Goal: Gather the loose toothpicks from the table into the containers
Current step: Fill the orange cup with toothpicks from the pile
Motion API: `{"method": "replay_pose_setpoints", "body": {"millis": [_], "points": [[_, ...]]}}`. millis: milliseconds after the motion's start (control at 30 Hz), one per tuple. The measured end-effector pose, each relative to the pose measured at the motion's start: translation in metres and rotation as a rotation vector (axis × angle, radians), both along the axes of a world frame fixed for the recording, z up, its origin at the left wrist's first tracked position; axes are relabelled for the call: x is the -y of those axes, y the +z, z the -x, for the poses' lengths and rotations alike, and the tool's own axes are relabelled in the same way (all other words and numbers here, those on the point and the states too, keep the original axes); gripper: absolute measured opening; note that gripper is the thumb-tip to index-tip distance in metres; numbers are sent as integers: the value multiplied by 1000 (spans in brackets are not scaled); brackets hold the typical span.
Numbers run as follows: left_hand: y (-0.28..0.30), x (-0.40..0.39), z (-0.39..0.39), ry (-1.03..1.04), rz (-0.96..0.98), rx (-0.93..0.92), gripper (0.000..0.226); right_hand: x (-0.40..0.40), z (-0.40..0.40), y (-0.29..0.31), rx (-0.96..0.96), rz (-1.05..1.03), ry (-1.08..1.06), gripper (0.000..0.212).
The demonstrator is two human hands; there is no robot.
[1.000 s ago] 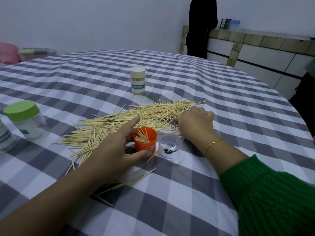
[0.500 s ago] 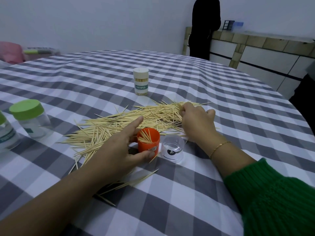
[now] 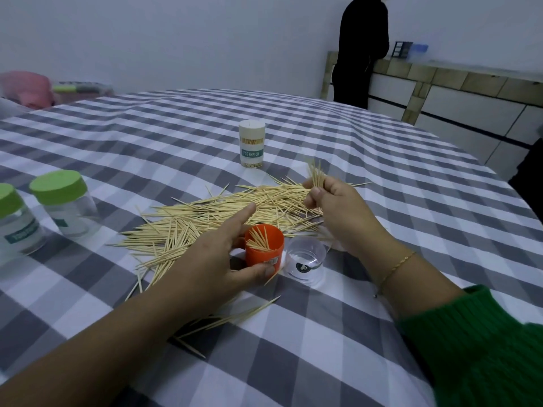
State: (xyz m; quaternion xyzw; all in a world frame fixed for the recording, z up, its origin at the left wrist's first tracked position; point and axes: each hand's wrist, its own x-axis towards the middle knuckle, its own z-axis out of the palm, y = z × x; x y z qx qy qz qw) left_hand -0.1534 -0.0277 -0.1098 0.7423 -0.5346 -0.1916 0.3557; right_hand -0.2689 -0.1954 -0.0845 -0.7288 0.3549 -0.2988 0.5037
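Note:
A wide heap of loose toothpicks lies on the grey checked tablecloth, with a few strays nearer me. My left hand wraps around a small orange container that stands upright and holds several toothpicks. My right hand is raised just above the right end of the heap, pinching a small bunch of toothpicks whose tips point up. A clear round lid or cup sits right of the orange container.
A closed white toothpick container stands beyond the heap. Two clear jars with green lids stand at the left edge. A person in black stands by a tiled counter at the back right.
My right hand has closed on a bunch of toothpicks at the heap's right end and lifted it off the table. My left hand has stayed on the orange container.

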Motion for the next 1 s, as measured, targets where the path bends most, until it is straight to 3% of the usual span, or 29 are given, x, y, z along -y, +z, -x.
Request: {"method": "replay_pose_setpoints", "body": {"millis": [333,733,1000], "points": [[-1,1,1,-14,14,10,92,-29,1,11,373,-154,260,18],[-1,2,2,-50,108,-151,104,-42,6,11,-14,32,487,22],[-4,2,1,-41,95,-122,101,-44,1,9,162,95,416,12]]}}
